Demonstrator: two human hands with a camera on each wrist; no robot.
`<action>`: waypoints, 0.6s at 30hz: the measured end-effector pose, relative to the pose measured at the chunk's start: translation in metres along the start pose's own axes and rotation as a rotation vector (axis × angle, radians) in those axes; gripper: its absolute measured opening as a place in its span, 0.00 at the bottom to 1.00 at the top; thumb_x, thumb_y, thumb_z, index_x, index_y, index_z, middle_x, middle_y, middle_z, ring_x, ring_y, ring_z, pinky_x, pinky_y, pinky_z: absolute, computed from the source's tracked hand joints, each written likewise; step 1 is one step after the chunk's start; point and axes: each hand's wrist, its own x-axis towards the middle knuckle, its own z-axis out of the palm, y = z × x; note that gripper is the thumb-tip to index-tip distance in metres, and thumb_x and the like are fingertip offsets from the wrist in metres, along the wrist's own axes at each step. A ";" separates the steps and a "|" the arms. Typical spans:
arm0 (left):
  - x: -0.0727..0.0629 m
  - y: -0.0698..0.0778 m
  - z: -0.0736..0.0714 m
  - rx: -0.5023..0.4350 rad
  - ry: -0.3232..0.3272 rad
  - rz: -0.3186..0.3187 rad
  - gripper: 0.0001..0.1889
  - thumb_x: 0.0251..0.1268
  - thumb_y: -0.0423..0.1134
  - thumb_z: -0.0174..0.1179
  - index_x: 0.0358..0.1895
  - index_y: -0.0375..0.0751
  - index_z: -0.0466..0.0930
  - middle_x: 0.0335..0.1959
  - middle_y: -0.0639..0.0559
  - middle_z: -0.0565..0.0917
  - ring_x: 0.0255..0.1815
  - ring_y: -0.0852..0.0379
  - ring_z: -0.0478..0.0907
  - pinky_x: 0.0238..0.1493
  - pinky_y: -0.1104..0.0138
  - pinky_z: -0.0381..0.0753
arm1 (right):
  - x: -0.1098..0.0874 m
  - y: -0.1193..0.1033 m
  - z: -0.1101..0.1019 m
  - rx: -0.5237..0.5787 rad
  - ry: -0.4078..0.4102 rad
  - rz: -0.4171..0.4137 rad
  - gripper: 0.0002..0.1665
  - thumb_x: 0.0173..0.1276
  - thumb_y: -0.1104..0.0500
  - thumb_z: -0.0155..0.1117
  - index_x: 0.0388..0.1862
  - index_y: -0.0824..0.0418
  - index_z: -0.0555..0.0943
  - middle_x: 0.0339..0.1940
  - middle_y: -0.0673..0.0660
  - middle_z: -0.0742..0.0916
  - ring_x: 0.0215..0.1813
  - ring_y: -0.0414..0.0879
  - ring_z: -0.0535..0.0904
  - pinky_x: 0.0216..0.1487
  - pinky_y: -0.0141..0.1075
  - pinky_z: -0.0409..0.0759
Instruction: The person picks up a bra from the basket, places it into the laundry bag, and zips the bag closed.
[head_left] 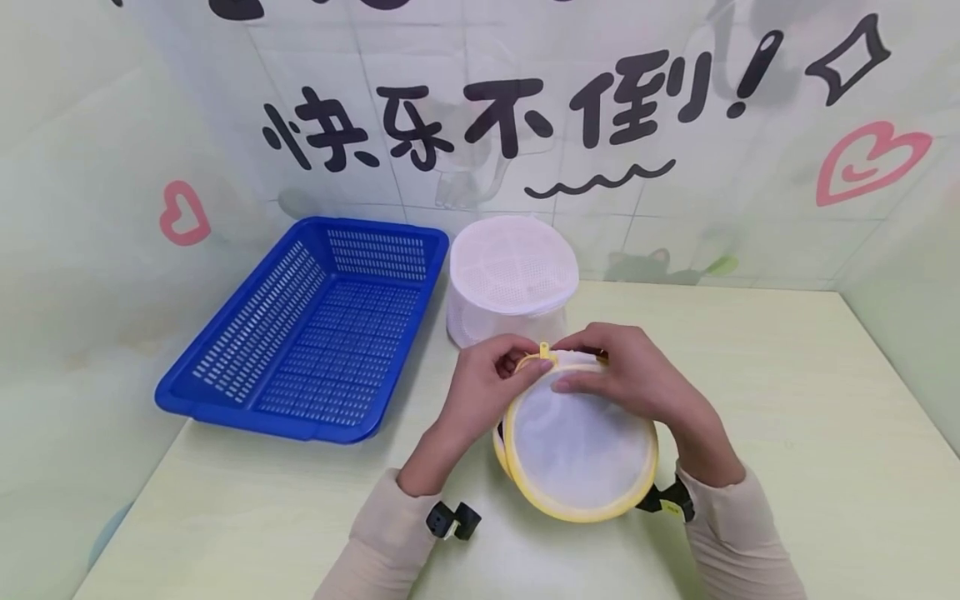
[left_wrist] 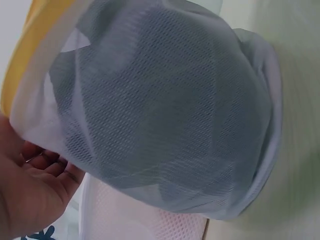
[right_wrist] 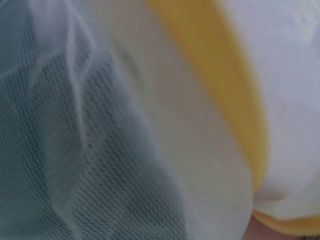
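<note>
Both hands are at the top edge of a round white mesh laundry bag (head_left: 581,450) with yellow trim, whose flat round lid faces the head camera. My left hand (head_left: 487,379) pinches the rim beside a yellow zipper pull (head_left: 544,350), its thumb on the near side. On the right of the pull, my right hand (head_left: 637,371) grips the edge with the thumb over the lid and fingers behind. Something grey-green shows through the mesh side (left_wrist: 165,110) in the left wrist view. Yellow trim (right_wrist: 215,75) and mesh fill the right wrist view.
Behind the hands stands a second white mesh laundry bag (head_left: 513,267), upright against the back wall. A blue plastic basket (head_left: 401,367) with slotted sides sits to the left on the pale table (head_left: 817,433). Printed sheeting covers the walls.
</note>
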 end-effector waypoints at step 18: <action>-0.001 -0.002 0.000 0.062 0.036 0.036 0.07 0.59 0.37 0.67 0.37 0.38 0.84 0.27 0.55 0.77 0.27 0.61 0.72 0.29 0.71 0.72 | 0.002 -0.004 0.004 -0.013 -0.015 0.059 0.09 0.63 0.47 0.67 0.26 0.48 0.83 0.23 0.44 0.81 0.29 0.41 0.74 0.30 0.34 0.73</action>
